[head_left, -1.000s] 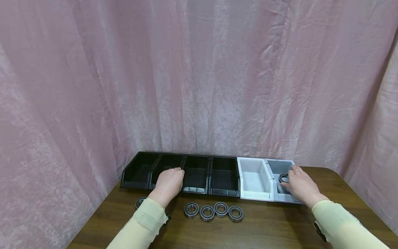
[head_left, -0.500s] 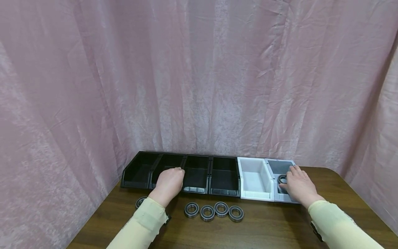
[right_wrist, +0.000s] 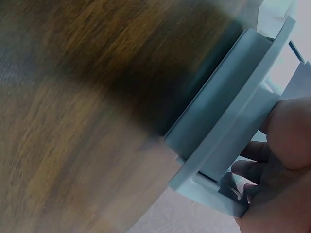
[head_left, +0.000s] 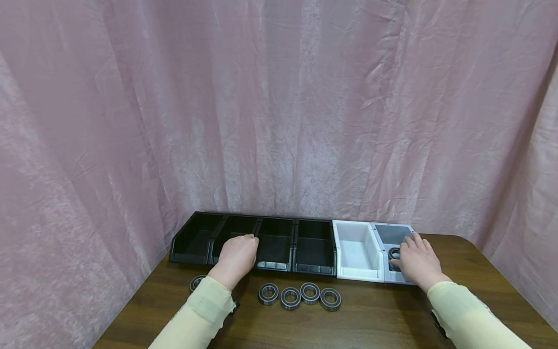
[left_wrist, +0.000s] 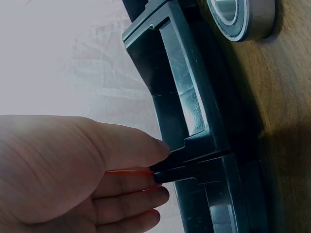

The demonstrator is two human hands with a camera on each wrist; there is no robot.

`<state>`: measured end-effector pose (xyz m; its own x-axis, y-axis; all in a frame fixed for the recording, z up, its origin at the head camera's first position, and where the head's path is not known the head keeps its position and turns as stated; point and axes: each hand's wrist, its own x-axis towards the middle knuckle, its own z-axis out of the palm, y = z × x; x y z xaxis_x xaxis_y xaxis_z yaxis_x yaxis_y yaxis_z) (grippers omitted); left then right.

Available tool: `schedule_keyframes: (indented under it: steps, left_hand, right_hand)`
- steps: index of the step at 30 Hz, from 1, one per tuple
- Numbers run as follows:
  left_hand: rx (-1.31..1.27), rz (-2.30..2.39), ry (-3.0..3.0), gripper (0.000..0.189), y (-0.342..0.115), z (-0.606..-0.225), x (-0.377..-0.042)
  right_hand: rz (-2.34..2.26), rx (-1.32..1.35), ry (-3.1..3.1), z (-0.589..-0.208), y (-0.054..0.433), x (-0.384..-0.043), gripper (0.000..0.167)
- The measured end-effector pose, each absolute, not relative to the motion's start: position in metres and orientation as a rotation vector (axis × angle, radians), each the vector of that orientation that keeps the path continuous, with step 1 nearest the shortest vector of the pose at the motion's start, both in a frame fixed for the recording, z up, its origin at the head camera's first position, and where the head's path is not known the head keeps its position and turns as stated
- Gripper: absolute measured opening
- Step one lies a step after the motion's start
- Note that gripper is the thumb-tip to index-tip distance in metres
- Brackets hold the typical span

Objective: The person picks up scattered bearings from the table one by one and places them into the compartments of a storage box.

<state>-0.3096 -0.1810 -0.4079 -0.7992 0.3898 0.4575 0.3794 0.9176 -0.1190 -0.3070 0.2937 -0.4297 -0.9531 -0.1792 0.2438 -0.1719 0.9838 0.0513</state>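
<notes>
Currently, white bin [head_left: 355, 247]: the landmark, standing just right of four black bins [head_left: 313, 269] and just left of a grey bin [head_left: 391, 230].
Ring in the grey bin [head_left: 390, 253]: one compartment right of the white bin, partly covered by the thumb; I cannot tell whether it rests fully on the floor.
Right hand [head_left: 420, 264]: right of the white bin, over the grey bin's outer side; whether its fingers grip the ring, the wall or neither is hidden.
Left hand [head_left: 237, 254]: well left of the white bin, thumb and forefinger apparently pinching the meeting edges of two black bins.
Four loose rings [head_left: 290, 307]: on the table [head_left: 370, 315], in front of the white bin and to its left.
Leftmost ring [head_left: 192, 285]: farther left, partly behind the sleeve [head_left: 198, 310].
Careful handling: in my judgement, the ring is best laid flat with the thumb clear from beneath it, while a light left pinch steadies the row without dragging it.
Writing on bins and rings: none readable; any marks on the ring faces are too small.
</notes>
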Motion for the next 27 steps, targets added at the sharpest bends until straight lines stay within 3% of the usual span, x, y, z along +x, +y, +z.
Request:
schedule_keyframes:
  steps: [12,27]
  left_hand:
    - [-0.551,0.028,-2.604,0.006,-0.1817,-0.4083,-0.3096]
    - [-0.566,0.033,-2.572,0.006,-0.1822,-0.4108,-0.3111]
  right_hand:
    - [-0.015,0.258,-2.948,-0.4259,0.2919,-0.3062,0.052]
    - [-0.010,0.268,-2.958,-0.4267,0.2899,-0.3075,0.032]
